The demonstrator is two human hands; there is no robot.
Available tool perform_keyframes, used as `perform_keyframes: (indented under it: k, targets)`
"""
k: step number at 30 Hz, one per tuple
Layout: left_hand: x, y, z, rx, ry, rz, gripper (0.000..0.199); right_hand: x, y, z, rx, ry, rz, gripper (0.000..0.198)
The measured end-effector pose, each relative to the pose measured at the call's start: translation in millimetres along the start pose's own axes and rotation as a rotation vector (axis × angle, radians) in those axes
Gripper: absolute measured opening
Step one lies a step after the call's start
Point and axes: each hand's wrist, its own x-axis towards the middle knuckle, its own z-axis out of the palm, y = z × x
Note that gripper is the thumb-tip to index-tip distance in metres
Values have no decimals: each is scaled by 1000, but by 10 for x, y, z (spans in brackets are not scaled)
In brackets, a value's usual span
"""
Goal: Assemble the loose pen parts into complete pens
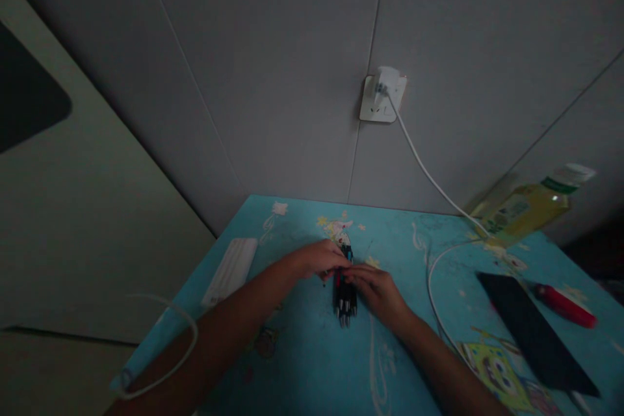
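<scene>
A bundle of dark pens [346, 302] lies in the middle of the blue patterned tabletop, tips toward me. Red and light blue parts show among the black barrels. My left hand [324, 259] comes in from the left with its fingers closed at the upper part of the bundle. From the right, my right hand [376, 283] meets it, fingers pinched over the same stretch of pens. The fingertips of both hands nearly touch and cover the middle of the bundle. Whether something thin wraps the pens there, I cannot tell.
On the left lies a flat white packet [233, 268]. A white cable [422, 166] runs from a charger [385, 81] in the wall socket across the table. To the right are a tilted bottle of yellow liquid [529, 211], a black flat rectangle [536, 331] and a red-handled object [565, 305].
</scene>
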Motion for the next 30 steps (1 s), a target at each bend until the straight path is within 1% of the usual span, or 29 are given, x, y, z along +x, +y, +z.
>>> perform_keyframes:
  k: [3,5,8,10,14,16,19,21,26,30]
  targets:
    - [43,-55,64,16,38,-4,24,-5,-24,-9,-48,-35,-48,27]
    - [54,-98,127,35,77,-2,25,-18,-39,-5,-73,-41,-66,28]
    - [33,-131,206,94,141,26,29,-49,-51,8,-113,-10,-75,28]
    - [3,-132,233,152,182,76,29,-72,-57,15,-137,13,-77,28]
    - [-43,-121,233,268,237,213,19,-88,-63,41,-148,86,-104,29]
    - [-44,-124,230,304,236,266,17,-76,-52,71,-145,158,-93,29]
    - [-29,-138,236,320,211,321,18,-36,-16,137,-140,282,-15,26]
    - [-21,-148,241,306,176,347,20,-4,7,185,-145,339,28,25]
    - [-45,-193,207,236,86,353,27,53,20,266,-172,380,64,25]
    - [-83,-247,164,181,64,317,35,66,13,286,-187,399,83,26]
